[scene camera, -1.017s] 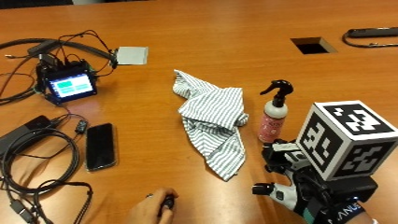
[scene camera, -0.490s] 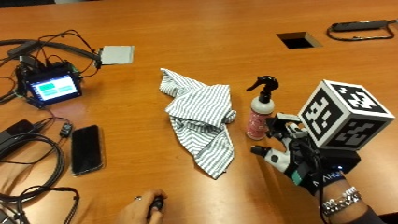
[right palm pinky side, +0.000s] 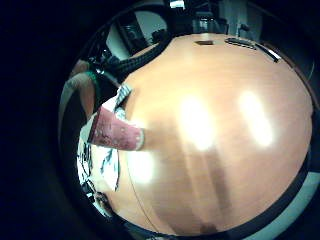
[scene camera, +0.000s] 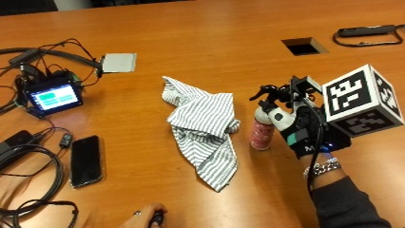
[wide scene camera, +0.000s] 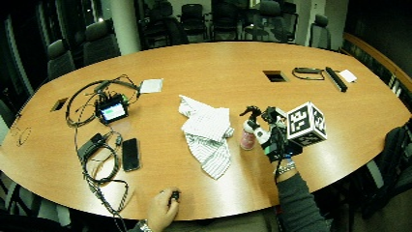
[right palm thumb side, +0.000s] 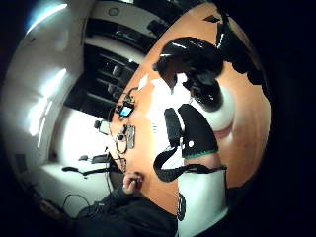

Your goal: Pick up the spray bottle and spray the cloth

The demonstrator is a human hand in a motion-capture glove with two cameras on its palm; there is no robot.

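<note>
Worktop [scene camera: 190, 28], wooden. Striped cloth [scene camera: 206, 126] crumpled at its middle. Pink spray bottle [scene camera: 262, 128] upright just beside the cloth. Gloved right hand [scene camera: 307, 130] at the bottle's neck; fingers' grip cannot be told.

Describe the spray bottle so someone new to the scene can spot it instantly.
On the wooden table, find the crumpled striped cloth near the middle. The spray bottle stands upright just beside it, at the gloved right hand. It alone is pink-bodied with a black trigger head.
</note>
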